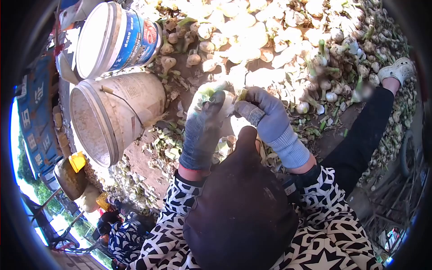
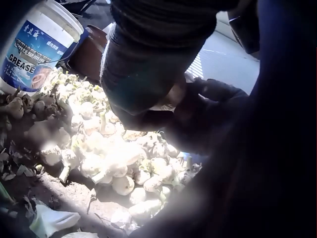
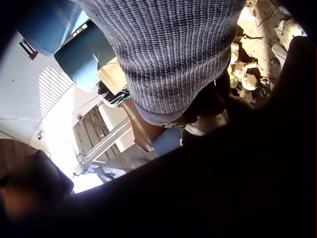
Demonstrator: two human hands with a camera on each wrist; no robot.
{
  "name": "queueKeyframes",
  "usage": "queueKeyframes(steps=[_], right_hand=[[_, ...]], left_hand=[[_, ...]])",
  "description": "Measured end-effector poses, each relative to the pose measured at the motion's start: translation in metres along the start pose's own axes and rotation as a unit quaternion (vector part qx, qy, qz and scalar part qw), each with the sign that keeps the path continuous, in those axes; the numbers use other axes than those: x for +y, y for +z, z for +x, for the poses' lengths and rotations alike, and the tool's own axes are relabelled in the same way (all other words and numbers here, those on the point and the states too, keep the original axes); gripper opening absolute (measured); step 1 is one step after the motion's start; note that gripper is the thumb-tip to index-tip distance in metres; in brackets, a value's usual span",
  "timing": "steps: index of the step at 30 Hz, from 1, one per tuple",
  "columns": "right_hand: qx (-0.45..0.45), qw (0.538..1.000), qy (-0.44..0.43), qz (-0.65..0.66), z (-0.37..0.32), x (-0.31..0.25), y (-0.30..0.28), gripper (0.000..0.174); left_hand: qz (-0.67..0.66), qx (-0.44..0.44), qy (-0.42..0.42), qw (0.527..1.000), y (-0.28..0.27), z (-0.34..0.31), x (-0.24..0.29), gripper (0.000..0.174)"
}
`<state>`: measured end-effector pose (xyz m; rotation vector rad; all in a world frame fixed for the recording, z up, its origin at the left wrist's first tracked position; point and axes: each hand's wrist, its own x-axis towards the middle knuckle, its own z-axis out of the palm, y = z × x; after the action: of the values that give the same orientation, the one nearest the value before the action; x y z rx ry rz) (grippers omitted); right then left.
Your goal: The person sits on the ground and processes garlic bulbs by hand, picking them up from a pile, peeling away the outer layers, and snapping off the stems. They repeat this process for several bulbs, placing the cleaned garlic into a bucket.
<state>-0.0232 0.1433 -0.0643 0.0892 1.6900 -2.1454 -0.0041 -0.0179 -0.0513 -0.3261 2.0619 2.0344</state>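
Note:
In the head view both hands wear grey knit gloves and meet in front of the body. The left hand (image 1: 202, 126) grips a pale garlic bulb (image 1: 228, 104), its fingers covering much of it. From the other side the right hand (image 1: 269, 118) pinches at the bulb with thumb and forefinger curled. Dark shadow hides most of the left hand (image 2: 158, 69) in its wrist view. The right wrist view shows the ribbed glove of the right hand (image 3: 173, 64), with a bit of pale bulb (image 3: 196, 130) below its fingers.
Heaped garlic bulbs (image 1: 335, 81) with stalks spread beyond the hands. A blue-labelled bucket (image 1: 130, 40) and a dirty white bucket (image 1: 139, 96) stand at the left. Loose peelings (image 1: 135, 184) litter the ground. The wearer's leg (image 1: 364, 130) stretches right; another person (image 1: 123, 238) is at lower left.

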Motion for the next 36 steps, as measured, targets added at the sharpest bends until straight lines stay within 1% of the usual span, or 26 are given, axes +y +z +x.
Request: queueKeyframes(steps=[2, 3, 4, 8, 9, 10, 11, 12, 13, 14, 15, 16, 17, 18, 20, 22, 25, 27, 28, 29, 30, 31, 32, 34, 35, 36], right_hand=[[0.003, 0.998, 0.033, 0.058, 0.006, 0.010, -0.006, 0.010], [0.040, 0.965, 0.075, 0.247, 0.011, 0.014, -0.010, 0.011], [0.075, 0.894, 0.115, 0.426, 0.014, 0.016, -0.014, 0.012], [0.121, 0.860, 0.111, 0.483, 0.028, 0.005, -0.046, 0.021], [-0.003, 0.840, 0.071, 0.538, 0.035, 0.015, -0.067, 0.023], [0.186, 0.870, 0.110, 0.444, 0.034, -0.003, -0.057, 0.019], [0.101, 0.951, 0.114, 0.269, 0.032, 0.006, -0.061, 0.018], [0.013, 0.990, 0.111, 0.081, 0.030, 0.005, -0.059, 0.016], [-0.038, 0.991, 0.112, -0.069, 0.022, 0.003, -0.055, 0.013], [-0.044, 0.987, 0.088, -0.128, 0.020, 0.006, -0.054, 0.012], [-0.019, 0.996, 0.079, -0.037, 0.018, 0.003, -0.057, 0.013], [0.005, 0.996, 0.071, 0.055, 0.016, -0.001, -0.059, 0.014], [0.010, 0.994, 0.087, 0.062, 0.014, -0.006, -0.055, 0.015], [-0.105, 0.990, 0.096, -0.009, 0.014, -0.002, -0.058, 0.016], [-0.209, 0.933, 0.021, -0.293, 0.002, -0.005, -0.037, 0.030], [-0.238, 0.832, 0.106, -0.489, -0.003, -0.006, -0.025, 0.044], [-0.197, 0.815, 0.140, -0.527, -0.009, 0.028, -0.045, 0.044], [-0.153, 0.819, 0.149, -0.532, -0.013, 0.043, -0.065, 0.035], [-0.148, 0.816, 0.150, -0.538, -0.014, 0.047, -0.075, 0.035], [-0.082, 0.798, 0.134, -0.582, -0.014, 0.051, -0.087, 0.035], [-0.018, 0.775, 0.118, -0.621, -0.015, 0.054, -0.096, 0.035], [0.047, 0.775, 0.079, -0.626, -0.014, 0.053, -0.104, 0.039], [0.030, 0.725, 0.165, -0.668, -0.002, 0.042, -0.106, 0.042], [0.101, 0.680, 0.126, -0.715, 0.020, 0.071, -0.114, 0.039], [0.101, 0.681, 0.119, -0.715, 0.037, 0.095, -0.122, 0.039], [0.060, 0.668, 0.197, -0.715, 0.059, 0.121, -0.135, 0.034]], left_hand=[[0.070, 0.013, 0.004, 0.997, 0.009, 0.000, 0.006, 0.037], [-0.098, 0.023, -0.014, 0.995, 0.011, 0.002, 0.005, 0.036], [-0.263, 0.032, -0.033, 0.964, 0.013, 0.004, 0.004, 0.036], [-0.318, -0.052, 0.023, 0.946, 0.009, 0.002, -0.001, 0.036], [-0.263, -0.073, 0.052, 0.961, 0.004, 0.005, -0.002, 0.038], [-0.261, -0.073, 0.052, 0.961, 0.006, 0.004, -0.001, 0.038], [-0.363, -0.068, 0.050, 0.928, 0.008, 0.005, 0.000, 0.041], [-0.460, -0.064, 0.047, 0.885, 0.008, 0.006, 0.002, 0.043], [-0.513, -0.110, 0.040, 0.851, 0.000, 0.013, -0.009, 0.038], [-0.567, -0.085, 0.021, 0.819, -0.001, 0.014, -0.009, 0.043], [-0.565, -0.084, 0.025, 0.820, -0.001, 0.014, -0.008, 0.043], [-0.584, 0.004, -0.016, 0.811, 0.000, 0.014, -0.005, 0.048], [-0.598, 0.090, -0.056, 0.795, -0.001, 0.015, -0.002, 0.053], [-0.595, 0.089, -0.053, 0.797, -0.002, 0.017, -0.002, 0.053], [-0.628, 0.156, -0.095, 0.756, -0.003, 0.019, -0.009, 0.052], [-0.623, 0.124, -0.095, 0.766, -0.015, 0.018, -0.020, 0.042], [-0.613, 0.134, -0.095, 0.772, -0.038, 0.020, -0.026, 0.039], [-0.587, 0.174, -0.088, 0.786, -0.060, 0.012, 0.008, 0.035], [-0.566, 0.164, -0.032, 0.807, -0.083, 0.004, 0.019, 0.036], [-0.551, 0.205, 0.051, 0.807, -0.109, -0.003, 0.034, 0.039], [-0.617, 0.126, 0.135, 0.765, -0.133, -0.014, 0.054, 0.049], [-0.636, 0.130, 0.195, 0.735, -0.150, -0.030, 0.072, 0.066], [-0.553, 0.112, 0.251, 0.787, -0.166, -0.044, 0.078, 0.081], [-0.558, 0.096, 0.243, 0.788, -0.158, -0.052, 0.082, 0.083], [-0.529, 0.109, 0.197, 0.818, -0.144, -0.050, 0.077, 0.077], [-0.499, 0.121, 0.152, 0.844, -0.123, -0.043, 0.065, 0.071]])
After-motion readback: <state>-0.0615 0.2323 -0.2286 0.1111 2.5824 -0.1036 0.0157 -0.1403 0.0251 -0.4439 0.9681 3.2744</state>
